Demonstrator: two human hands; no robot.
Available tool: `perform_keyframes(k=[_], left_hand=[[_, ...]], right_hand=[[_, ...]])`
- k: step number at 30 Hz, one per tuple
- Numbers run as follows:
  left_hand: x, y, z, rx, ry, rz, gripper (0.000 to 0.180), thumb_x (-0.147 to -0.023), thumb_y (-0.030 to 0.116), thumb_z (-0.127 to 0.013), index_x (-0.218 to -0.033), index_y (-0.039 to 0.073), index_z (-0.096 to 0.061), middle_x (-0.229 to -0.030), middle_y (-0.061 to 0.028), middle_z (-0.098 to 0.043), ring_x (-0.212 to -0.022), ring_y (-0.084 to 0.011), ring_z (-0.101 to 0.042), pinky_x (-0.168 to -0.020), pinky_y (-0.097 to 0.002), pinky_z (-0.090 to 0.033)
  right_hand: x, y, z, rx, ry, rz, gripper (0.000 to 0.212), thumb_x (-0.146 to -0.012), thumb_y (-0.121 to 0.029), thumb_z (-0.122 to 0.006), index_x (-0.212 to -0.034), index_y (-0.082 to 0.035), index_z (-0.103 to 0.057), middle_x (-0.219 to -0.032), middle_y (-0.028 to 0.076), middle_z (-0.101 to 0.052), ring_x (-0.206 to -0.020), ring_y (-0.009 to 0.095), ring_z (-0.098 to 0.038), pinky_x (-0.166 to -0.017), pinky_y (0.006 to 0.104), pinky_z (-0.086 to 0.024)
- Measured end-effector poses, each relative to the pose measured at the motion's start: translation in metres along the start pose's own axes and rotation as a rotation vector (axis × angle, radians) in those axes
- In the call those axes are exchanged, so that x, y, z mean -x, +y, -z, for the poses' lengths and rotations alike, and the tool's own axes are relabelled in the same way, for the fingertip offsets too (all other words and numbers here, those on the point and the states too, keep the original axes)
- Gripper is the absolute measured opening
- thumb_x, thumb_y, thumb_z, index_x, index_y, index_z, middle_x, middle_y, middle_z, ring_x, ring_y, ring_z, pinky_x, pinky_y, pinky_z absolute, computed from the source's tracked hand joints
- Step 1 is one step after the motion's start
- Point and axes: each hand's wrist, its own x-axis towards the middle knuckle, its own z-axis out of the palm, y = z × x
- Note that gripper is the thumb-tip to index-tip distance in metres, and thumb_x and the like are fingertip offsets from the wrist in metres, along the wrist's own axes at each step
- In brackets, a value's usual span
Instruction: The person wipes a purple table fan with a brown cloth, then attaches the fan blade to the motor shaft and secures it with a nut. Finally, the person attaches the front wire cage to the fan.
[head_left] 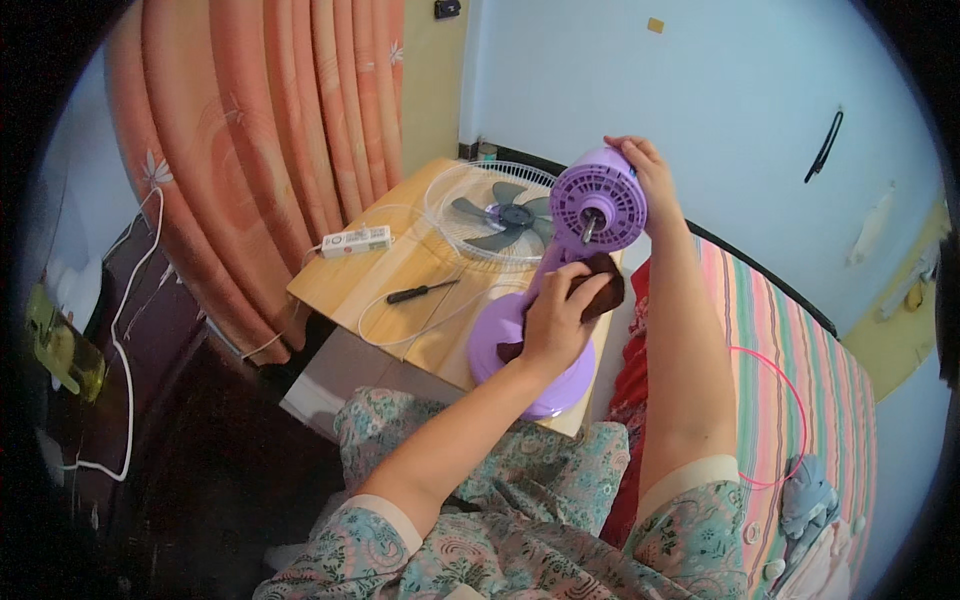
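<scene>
Your left hand [555, 325] clamps a brown cloth [602, 288] against the purple fan [568, 252]; above it, your right hand [652, 182] curls round the fan's head. Beyond your left hand, grey blades [515, 214] lie within a wire guard's [520, 170] rim.

The fan base [490, 345] is smooth plastic, the shaft [590, 231] probably metal.

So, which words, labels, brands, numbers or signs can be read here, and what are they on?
White power strip: small printed marks, too small and blurred to read.
Purple fan body: no lettering that I can make out.
Screwdriver: none that I can make out.
Nothing else shows readable text.
</scene>
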Motion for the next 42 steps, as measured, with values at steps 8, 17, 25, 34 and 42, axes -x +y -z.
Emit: perform_keyframes(k=[8, 17, 25, 34, 42], left_hand=[[0.021, -0.003, 0.029, 0.923, -0.06, 0.705, 0.04, -0.091, 0.02, -0.064, -0.124, 0.001, -0.052, -0.115, -0.0078, -0.061, -0.104, -0.0172, -0.058, -0.093, -0.031, -0.045], [-0.035, -0.098, 0.166, 0.247, 0.134, 0.583, 0.045, -0.09, 0.029, -0.065, -0.123, 0.0, -0.054, -0.115, -0.0125, -0.063, -0.104, -0.0219, -0.06, -0.092, -0.0346, -0.046], [-0.007, -0.227, 0.201, -0.524, -0.202, 0.374, 0.047, -0.083, 0.026, -0.069, -0.125, 0.01, -0.055, -0.119, -0.0155, -0.06, -0.113, -0.0336, -0.053, -0.096, -0.0426, -0.042], [0.046, -0.24, 0.186, -0.632, -0.247, 0.54, 0.038, -0.084, 0.017, -0.065, -0.12, 0.011, -0.054, -0.119, -0.0133, -0.056, -0.111, -0.0315, -0.053, -0.097, -0.0431, -0.039], [-0.011, -0.107, 0.108, -0.078, -0.286, -0.093, 0.026, -0.07, -0.003, -0.063, -0.094, 0.006, -0.065, -0.091, -0.0104, -0.063, -0.089, -0.0296, -0.059, -0.082, -0.0377, -0.047]], right_hand=[[0.025, -0.028, 0.001, -0.118, 0.151, -0.081, 0.074, -0.098, -0.059, -0.02, -0.152, -0.011, -0.005, -0.158, 0.01, -0.013, -0.146, 0.028, -0.004, -0.117, 0.0411, -0.005], [0.198, 0.105, 0.053, 0.021, 0.426, -0.044, 0.044, -0.099, -0.025, -0.05, -0.132, 0.003, -0.046, -0.111, 0.017, -0.065, -0.1, 0.021, -0.062, -0.098, 0.037, -0.042], [0.294, 0.16, 0.019, 0.21, 0.399, -0.288, 0.033, -0.098, -0.017, -0.049, -0.124, 0.003, -0.052, -0.106, 0.014, -0.067, -0.098, 0.016, -0.061, -0.094, 0.0324, -0.042], [0.306, 0.168, 0.002, 0.874, -0.1, -0.177, 0.089, -0.078, -0.034, -0.074, -0.142, 0.006, -0.028, -0.15, 0.027, -0.025, -0.142, 0.04, -0.017, -0.115, 0.0466, -0.019], [0.31, 0.166, -0.002, 0.924, -0.07, -0.201, 0.099, -0.074, -0.043, -0.076, -0.141, 0.01, -0.026, -0.151, 0.029, -0.02, -0.143, 0.04, -0.015, -0.116, 0.0468, -0.015]])
